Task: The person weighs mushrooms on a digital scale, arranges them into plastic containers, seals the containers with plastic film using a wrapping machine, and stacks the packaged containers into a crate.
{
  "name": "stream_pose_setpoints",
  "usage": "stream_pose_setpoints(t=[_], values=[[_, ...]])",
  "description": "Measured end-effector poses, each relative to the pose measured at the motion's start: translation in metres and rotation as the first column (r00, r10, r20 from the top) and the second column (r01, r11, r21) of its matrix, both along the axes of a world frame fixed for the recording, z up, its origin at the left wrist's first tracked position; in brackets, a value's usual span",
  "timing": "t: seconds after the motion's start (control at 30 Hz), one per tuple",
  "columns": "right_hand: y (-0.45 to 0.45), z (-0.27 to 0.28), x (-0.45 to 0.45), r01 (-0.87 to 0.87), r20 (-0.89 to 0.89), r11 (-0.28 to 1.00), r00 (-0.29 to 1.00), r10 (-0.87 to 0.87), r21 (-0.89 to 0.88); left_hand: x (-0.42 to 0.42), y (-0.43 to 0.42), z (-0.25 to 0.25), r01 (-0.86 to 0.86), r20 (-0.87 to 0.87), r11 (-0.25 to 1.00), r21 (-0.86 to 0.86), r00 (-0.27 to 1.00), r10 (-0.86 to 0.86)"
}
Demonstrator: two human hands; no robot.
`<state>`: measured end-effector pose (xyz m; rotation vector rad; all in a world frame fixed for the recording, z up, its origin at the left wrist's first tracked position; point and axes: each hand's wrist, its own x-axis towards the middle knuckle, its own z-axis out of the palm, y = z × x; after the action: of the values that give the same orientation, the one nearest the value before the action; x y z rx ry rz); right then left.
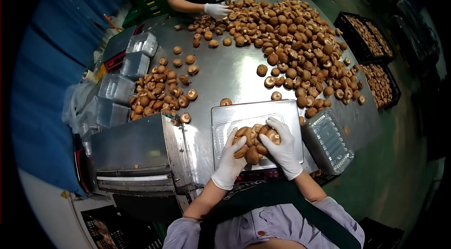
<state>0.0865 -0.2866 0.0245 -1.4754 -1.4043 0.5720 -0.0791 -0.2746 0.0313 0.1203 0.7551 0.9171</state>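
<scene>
Both of my hands wear white gloves and press a cluster of brown mushrooms [252, 144] between them. My left hand [230, 160] curls round the left side of the cluster, and my right hand [283, 149] wraps its right side. Under the mushrooms lies a clear plastic tray [221, 131], resting on the flat metal plate of a scale [293, 112]. Part of the tray is hidden by my hands and the mushrooms. The scale's red display shows just below, near my apron.
A large mushroom heap [300, 37] covers the table's back right; a smaller pile [157, 90] lies left. Stacked clear trays [328, 141] stand right of the scale, others [116, 88] far left. A metal machine [129, 143] sits front left. Across the table, a co-worker's gloved hands [217, 11] touch mushrooms.
</scene>
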Motion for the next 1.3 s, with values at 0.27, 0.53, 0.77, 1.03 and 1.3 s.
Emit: stream_pose_setpoints(t=[0.27, 0.53, 0.77, 1.03, 1.3], values=[[0.007, -0.008, 0.020, 0.126, 0.271, 0.980, 0.949, -0.164, 0.152, -0.020, 0.002, 0.011, 0.008, -0.198, 0.996, 0.084, 0.980, 0.009], [0.012, -0.027, 0.015, 0.185, 0.256, 0.980, 0.946, -0.198, 0.077, -0.042, 0.004, 0.009, 0.555, -0.875, 0.683, 0.474, 0.213, 0.434], [0.018, -0.020, 0.020, 0.208, 0.151, 0.977, 0.966, -0.212, 0.043, -0.043, 0.000, 0.003, 0.613, -0.864, 0.674, 0.413, 0.029, 0.503], [-0.011, -0.031, 0.055, 0.182, -0.110, 0.982, 0.976, -0.186, -0.052, -0.082, -0.006, 0.002, 0.349, -0.735, 0.674, 0.651, 0.070, 0.674], [-0.050, -0.025, 0.058, 0.109, -0.109, 0.983, 0.986, -0.126, -0.147, -0.081, -0.034, 0.032, 0.420, -0.862, 0.753, 0.506, 0.236, 0.448]])
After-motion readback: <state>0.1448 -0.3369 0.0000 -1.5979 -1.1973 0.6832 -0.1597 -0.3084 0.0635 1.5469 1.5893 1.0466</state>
